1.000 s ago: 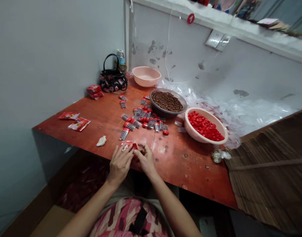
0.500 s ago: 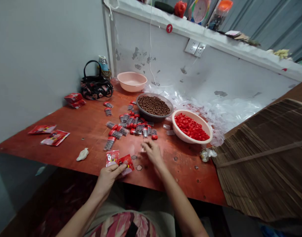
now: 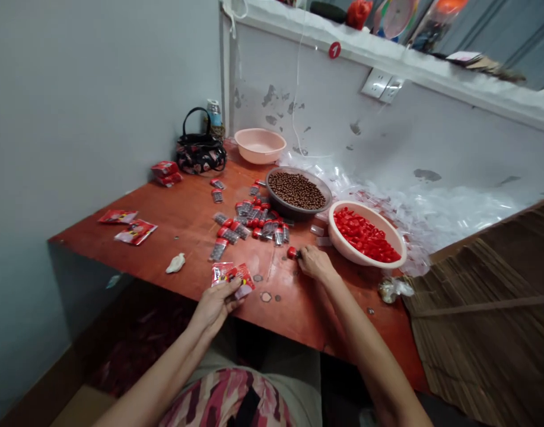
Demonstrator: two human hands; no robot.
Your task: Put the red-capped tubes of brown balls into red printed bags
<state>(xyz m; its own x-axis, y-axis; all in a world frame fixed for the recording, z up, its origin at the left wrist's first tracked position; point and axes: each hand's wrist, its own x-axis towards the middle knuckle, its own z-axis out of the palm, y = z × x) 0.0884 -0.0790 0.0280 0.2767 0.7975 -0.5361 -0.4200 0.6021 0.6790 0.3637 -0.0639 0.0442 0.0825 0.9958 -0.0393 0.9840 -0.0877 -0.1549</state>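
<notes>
Sachets [image 3: 232, 275] clenched in left fingers [image 3: 229, 290], red capsule [image 3: 292, 252] pinched in right fingers [image 3: 304, 254], pale bowl [image 3: 338, 242] just beyond.

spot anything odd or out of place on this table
Two stray bits stand out on the red-brown wooden table: a crumpled white scrap, perhaps tissue, left of the hands, and a scrunched silvery wrapper below the bowl of red pieces. Neither matches the sorted items. The wall also shows peeling patches.
</notes>
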